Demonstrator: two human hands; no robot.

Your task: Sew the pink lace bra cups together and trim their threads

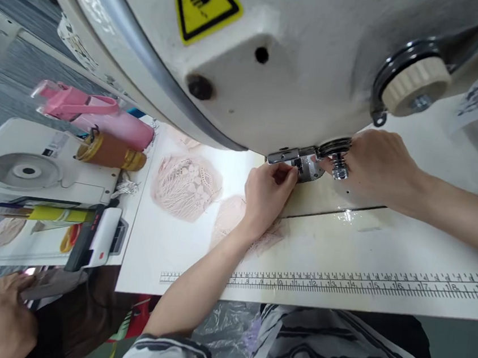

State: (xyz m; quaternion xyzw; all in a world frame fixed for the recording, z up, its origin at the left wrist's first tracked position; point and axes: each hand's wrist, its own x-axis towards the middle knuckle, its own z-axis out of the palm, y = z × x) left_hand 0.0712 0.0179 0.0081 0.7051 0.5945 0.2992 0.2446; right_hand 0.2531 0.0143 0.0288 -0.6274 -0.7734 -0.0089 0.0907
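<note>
Closely, chrome presser foot [304, 164] — left hand [268, 192] grip pinched on it, right hand [372, 164] grip unclear, pink lace [187, 188] beside

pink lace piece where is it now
In the head view the pink lace piece lies flat on the white table, left of the left hand and right of the brown bottle.

lace pieces [186, 186] lie on the table [343, 247] left of the needle assembly [306, 163]; bottles [99, 124] lie farther left.
</note>
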